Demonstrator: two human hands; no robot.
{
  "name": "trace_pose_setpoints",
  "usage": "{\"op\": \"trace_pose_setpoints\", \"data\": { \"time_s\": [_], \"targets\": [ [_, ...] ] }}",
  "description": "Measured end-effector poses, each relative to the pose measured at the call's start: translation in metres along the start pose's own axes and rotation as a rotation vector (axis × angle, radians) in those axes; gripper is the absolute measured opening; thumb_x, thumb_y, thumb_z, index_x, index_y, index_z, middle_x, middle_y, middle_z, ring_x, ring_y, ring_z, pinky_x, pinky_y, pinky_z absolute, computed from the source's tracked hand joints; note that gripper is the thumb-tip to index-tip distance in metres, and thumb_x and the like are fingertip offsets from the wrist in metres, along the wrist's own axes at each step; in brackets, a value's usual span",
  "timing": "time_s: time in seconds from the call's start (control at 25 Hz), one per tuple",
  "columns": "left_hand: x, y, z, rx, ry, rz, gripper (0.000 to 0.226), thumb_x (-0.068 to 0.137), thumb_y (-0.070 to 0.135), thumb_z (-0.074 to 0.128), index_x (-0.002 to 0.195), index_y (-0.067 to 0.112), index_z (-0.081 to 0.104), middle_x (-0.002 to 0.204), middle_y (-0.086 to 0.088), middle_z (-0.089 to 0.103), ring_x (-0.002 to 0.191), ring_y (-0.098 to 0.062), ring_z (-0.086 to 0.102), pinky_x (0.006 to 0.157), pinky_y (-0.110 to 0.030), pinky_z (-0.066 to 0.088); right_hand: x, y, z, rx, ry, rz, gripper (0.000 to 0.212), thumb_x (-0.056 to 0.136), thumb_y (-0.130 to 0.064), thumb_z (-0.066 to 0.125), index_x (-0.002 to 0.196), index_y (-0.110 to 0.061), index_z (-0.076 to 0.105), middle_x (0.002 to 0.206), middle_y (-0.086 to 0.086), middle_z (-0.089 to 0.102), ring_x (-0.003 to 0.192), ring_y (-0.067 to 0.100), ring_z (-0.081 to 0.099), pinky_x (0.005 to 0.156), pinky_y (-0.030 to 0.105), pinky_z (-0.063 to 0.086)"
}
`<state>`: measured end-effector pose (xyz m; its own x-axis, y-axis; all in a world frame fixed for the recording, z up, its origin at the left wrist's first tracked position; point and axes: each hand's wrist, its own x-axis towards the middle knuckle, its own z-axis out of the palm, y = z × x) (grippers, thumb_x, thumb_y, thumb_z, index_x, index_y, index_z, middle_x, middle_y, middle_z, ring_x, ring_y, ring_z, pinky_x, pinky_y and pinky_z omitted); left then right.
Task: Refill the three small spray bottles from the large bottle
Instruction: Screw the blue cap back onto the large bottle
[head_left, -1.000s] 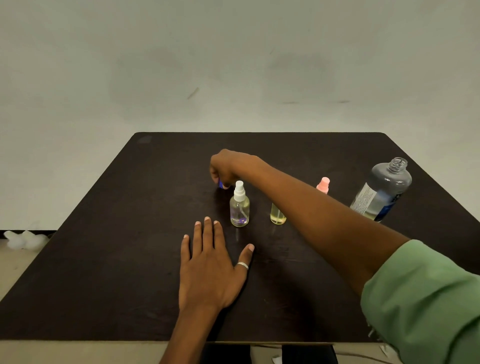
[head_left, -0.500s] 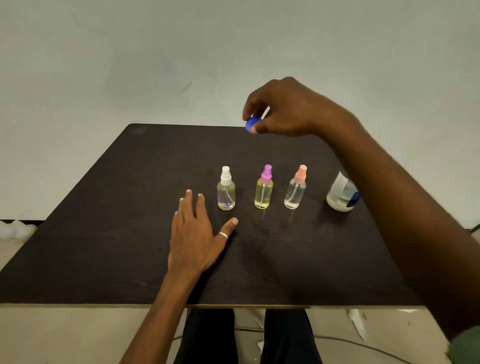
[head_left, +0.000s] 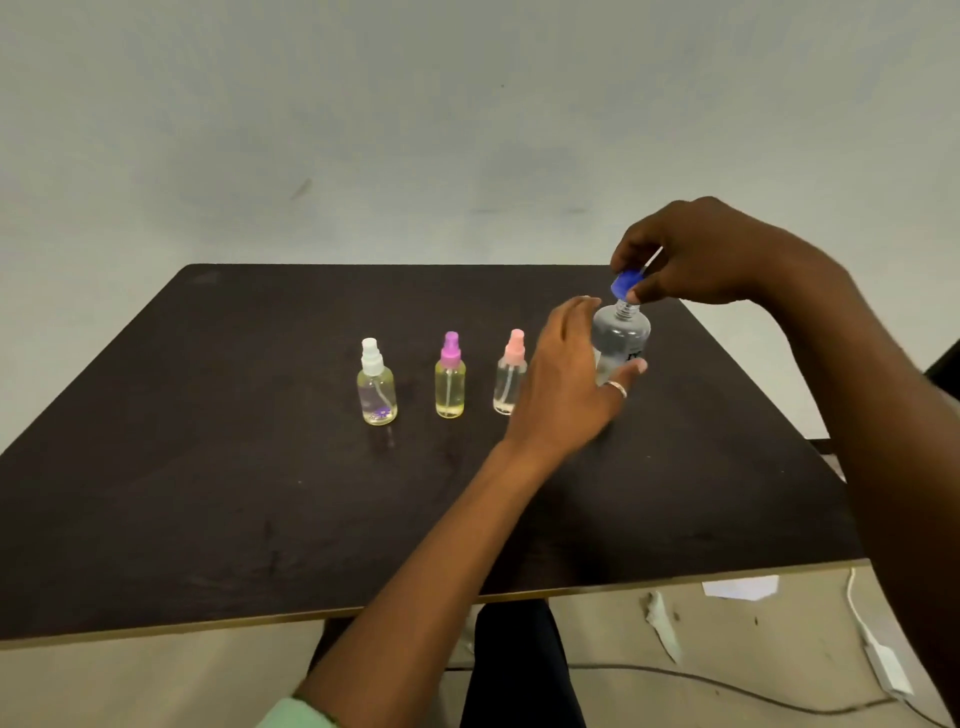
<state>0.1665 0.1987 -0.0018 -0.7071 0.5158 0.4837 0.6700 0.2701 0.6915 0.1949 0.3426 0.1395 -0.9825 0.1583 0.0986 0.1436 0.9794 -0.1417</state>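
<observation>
Three small spray bottles stand in a row on the dark table (head_left: 208, 493): one with a white cap (head_left: 376, 384), one with a purple cap (head_left: 450, 376) and one with a pink cap (head_left: 509, 375). Right of them stands the large clear bottle (head_left: 621, 335), its neck uncovered. My left hand (head_left: 566, 379) wraps around the large bottle's body. My right hand (head_left: 706, 254) pinches the blue cap (head_left: 626, 283), tilted, just above the bottle's neck.
A pale wall rises behind the table. Below the table's front edge lie a cable (head_left: 727, 686), a white adapter (head_left: 888, 670) and paper scraps (head_left: 740, 587) on the floor. My dark-trousered legs (head_left: 519, 670) show under the table.
My right hand carried the blue cap from left of the small bottles up and over to the large bottle's neck. My left hand left the tabletop and took hold of the large bottle.
</observation>
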Motion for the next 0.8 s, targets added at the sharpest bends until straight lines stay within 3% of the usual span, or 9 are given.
{"op": "trace_pose_setpoints", "data": {
  "time_s": [0.12, 0.24, 0.4, 0.72, 0.8],
  "targets": [
    [0.023, -0.003, 0.041, -0.142, -0.095, -0.196, 0.105, 0.078, 0.043, 0.081, 0.154, 0.013, 0.016, 0.162, -0.005, 0.022, 0.148, -0.022, 0.024, 0.118, -0.035, 0.028, 0.008, 0.014, 0.008, 0.008, -0.005, 0.012, 0.022, 0.078, -0.015, 0.079, 0.096, -0.023, 0.071, 0.1, -0.003, 0.071, 0.096, 0.018, 0.064, 0.087, 0.035, 0.049],
    [0.032, -0.02, 0.069, -0.142, -0.076, -0.29, 0.106, 0.076, 0.039, 0.083, 0.154, 0.01, 0.017, 0.158, -0.008, 0.029, 0.147, -0.025, 0.027, 0.118, -0.038, 0.031, 0.018, 0.026, 0.012, 0.018, 0.008, -0.006, 0.022, 0.078, -0.013, 0.078, 0.098, -0.022, 0.072, 0.1, -0.003, 0.072, 0.093, 0.016, 0.065, 0.087, 0.034, 0.05],
    [0.03, -0.035, 0.084, -0.157, 0.033, -0.258, 0.075, 0.082, 0.03, 0.079, 0.143, 0.017, 0.037, 0.14, -0.002, 0.049, 0.128, -0.017, 0.049, 0.102, -0.029, 0.045, 0.025, 0.035, 0.018, -0.007, -0.014, -0.025, 0.025, 0.081, -0.01, 0.075, 0.103, -0.02, 0.073, 0.102, -0.002, 0.072, 0.086, 0.012, 0.061, 0.08, 0.026, 0.044],
    [0.021, -0.053, 0.08, -0.211, 0.167, -0.275, 0.076, 0.082, 0.034, 0.078, 0.145, 0.022, 0.037, 0.142, 0.003, 0.049, 0.132, -0.013, 0.045, 0.109, -0.028, 0.04, 0.033, 0.017, 0.024, 0.064, -0.058, -0.101, 0.028, 0.083, -0.008, 0.071, 0.107, -0.023, 0.075, 0.104, -0.006, 0.072, 0.094, 0.01, 0.063, 0.084, 0.026, 0.048],
    [0.017, -0.052, 0.079, -0.248, 0.188, -0.286, 0.075, 0.083, 0.032, 0.078, 0.145, 0.023, 0.037, 0.141, 0.004, 0.049, 0.13, -0.01, 0.045, 0.103, -0.009, 0.035, 0.037, 0.011, 0.025, 0.029, -0.081, -0.127, 0.03, 0.084, -0.006, 0.07, 0.109, -0.021, 0.074, 0.107, -0.004, 0.072, 0.093, 0.01, 0.062, 0.083, 0.024, 0.047]
  ]
}}
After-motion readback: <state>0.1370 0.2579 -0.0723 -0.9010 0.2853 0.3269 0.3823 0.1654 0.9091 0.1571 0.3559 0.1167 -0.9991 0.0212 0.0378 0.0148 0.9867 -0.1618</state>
